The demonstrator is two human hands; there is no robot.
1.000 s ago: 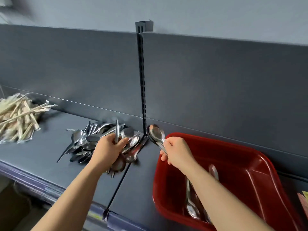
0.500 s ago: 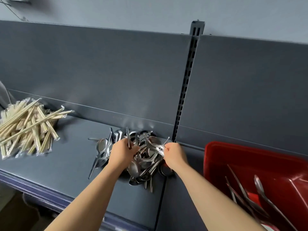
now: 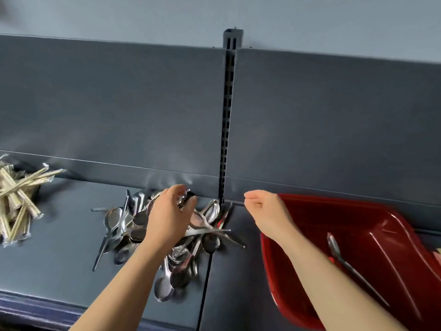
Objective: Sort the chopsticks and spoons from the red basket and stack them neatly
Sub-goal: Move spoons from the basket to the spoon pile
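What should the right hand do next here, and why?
Probably reach right into the red basket and take a grip on the spoon lying there. The right hand is empty near the basket's left rim, and the left hand is over the spoon pile.

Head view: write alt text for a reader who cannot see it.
A person's left hand reaches over a heap of metal spoons on a grey shelf, while the right hand, holding nothing, hovers by a red basket with one spoon visible inside. Wrapped chopsticks lie piled at far left.
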